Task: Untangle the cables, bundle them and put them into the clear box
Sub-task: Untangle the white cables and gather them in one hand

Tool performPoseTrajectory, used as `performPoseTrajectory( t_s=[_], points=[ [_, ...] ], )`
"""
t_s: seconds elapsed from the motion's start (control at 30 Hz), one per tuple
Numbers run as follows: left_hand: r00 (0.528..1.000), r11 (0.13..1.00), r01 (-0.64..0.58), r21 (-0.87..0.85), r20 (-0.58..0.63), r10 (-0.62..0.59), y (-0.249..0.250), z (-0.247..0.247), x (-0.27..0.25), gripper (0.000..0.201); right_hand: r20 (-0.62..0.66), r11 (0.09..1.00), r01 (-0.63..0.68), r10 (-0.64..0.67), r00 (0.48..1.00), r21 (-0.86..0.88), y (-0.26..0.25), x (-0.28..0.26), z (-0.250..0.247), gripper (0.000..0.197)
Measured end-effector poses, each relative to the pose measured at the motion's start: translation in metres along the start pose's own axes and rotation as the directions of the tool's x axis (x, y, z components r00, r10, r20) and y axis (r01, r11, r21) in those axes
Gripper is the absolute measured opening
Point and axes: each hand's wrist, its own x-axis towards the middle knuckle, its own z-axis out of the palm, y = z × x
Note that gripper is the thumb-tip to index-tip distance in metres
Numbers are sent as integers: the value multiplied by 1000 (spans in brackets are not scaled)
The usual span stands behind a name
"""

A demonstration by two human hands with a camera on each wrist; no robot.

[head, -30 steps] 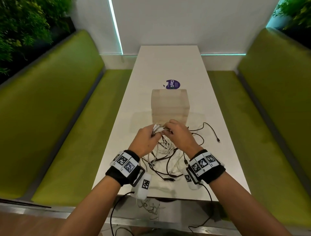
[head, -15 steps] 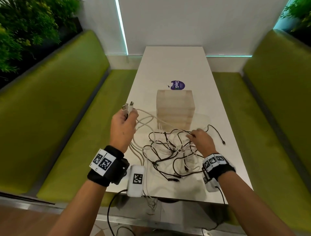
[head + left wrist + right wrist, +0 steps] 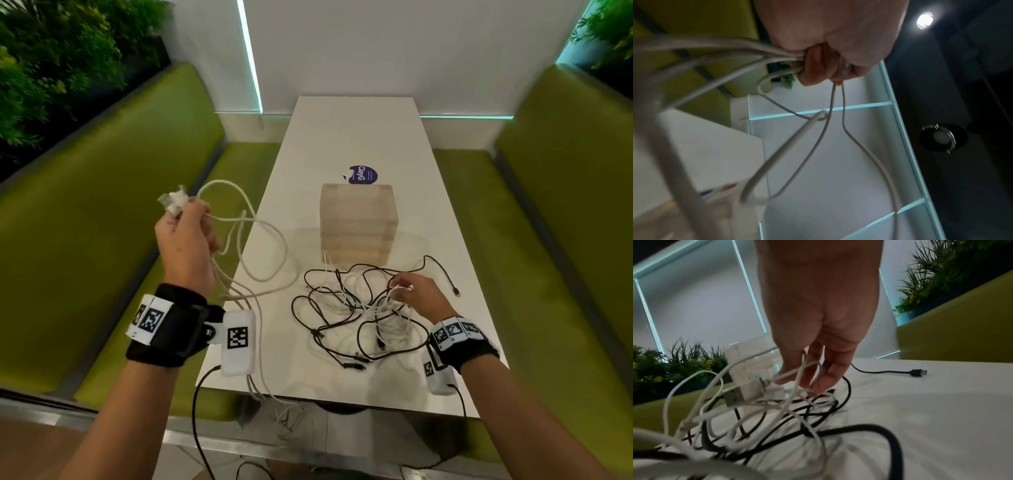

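Hands now well apart; 1 s ago both were together over the tangle, pinching the same white strands. Left hand has since swung up and out past the left edge of the white counter, fist clamped on a thick off-white braided cable whose plug ends stick out above the fist; its loops trail down over the near edge. Right hand has dropped onto the heap of thin black and white cables lying on the counter, fingertips pinching a thin white strand.

Meaning: one cable looks mostly pulled free of the knot, so untangling is underway. Nothing bundled yet. The clear plastic box stands just behind the heap; can't tell what's inside.
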Motion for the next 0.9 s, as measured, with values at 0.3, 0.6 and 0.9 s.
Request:
performPoseTrajectory(
  t_s=[0.3, 0.6, 0.9],
  points=[
    [936, 984, 11, 180, 344, -73, -15, 6, -24, 29, 354, 968, 115, -29, 935, -224, -65, -22, -24, 76],
    [742, 900, 9, 435, 601, -298, -34, 10, -45, 21, 287, 892, 321, -414, 864, 319, -170, -81, -22, 60],
    [675, 915, 6, 404, 673, -302, -23, 5, -55, 16, 524, 900, 178, -382, 761, 398, -181, -114, -5, 16]
  ],
)
